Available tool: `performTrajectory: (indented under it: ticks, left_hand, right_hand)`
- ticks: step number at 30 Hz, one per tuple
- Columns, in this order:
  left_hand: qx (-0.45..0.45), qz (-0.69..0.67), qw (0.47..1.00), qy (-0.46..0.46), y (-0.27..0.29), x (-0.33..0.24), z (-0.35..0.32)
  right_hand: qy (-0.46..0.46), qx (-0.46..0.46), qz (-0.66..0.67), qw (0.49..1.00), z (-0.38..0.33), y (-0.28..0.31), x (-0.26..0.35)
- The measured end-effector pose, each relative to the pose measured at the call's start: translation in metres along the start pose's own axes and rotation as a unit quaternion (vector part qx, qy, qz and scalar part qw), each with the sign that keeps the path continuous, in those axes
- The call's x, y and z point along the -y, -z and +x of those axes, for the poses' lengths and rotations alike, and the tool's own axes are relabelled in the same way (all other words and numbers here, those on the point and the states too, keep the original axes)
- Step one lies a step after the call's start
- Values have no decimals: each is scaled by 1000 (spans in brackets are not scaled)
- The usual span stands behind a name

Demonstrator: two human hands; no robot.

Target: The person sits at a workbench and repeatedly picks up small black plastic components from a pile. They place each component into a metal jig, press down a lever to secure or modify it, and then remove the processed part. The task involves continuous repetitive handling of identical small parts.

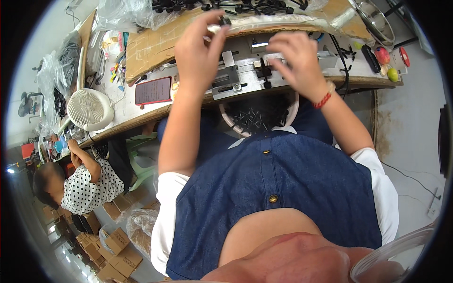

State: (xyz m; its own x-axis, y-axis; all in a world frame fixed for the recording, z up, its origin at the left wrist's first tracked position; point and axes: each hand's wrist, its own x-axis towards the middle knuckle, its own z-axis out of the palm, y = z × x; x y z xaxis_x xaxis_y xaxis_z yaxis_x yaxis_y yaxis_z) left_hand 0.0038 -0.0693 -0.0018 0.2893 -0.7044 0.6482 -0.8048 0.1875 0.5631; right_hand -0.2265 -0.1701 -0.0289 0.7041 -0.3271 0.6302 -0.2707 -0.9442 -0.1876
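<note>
My left hand (198,56) is raised over the front of the cardboard, its thumb and fingertips closed on a small black part (225,21). My right hand (299,61) hovers at the metal jig (229,78) with fingers bent and apart, and I see nothing between them. Just left of its thumb, a black piece with a rod and knob (264,73) sits across the jig's rail. Below the table edge, a round pale-rimmed tub (226,121) in my lap holds many thin black parts.
Black parts (236,7) are heaped on the cardboard sheet (151,52) behind. A phone (153,91) and a white fan (89,109) stand left. Cables (347,66), fruit (392,74) and a metal bowl (377,21) are right. A person in a dotted shirt (89,191) sits left.
</note>
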Motion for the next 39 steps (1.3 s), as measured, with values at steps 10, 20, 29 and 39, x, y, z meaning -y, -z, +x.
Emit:
performTrajectory:
  ticks: [10, 20, 29, 39]
  left_hand:
    - [98, -109, 988, 45, -42, -38, -99]
    - [96, -61, 993, 27, -70, -22, -110]
    - [110, -24, 993, 29, -66, -29, -108]
    - [-54, 122, 973, -190, -30, 26, -19]
  right_hand:
    - [-22, 61, -151, 986, 131, -39, -35]
    - [-258, -197, 585, 744, 130, -4, -112]
    - [-120, -207, 605, 759, 55, 5, -66]
    - [-48, 35, 146, 987, -35, 25, 22]
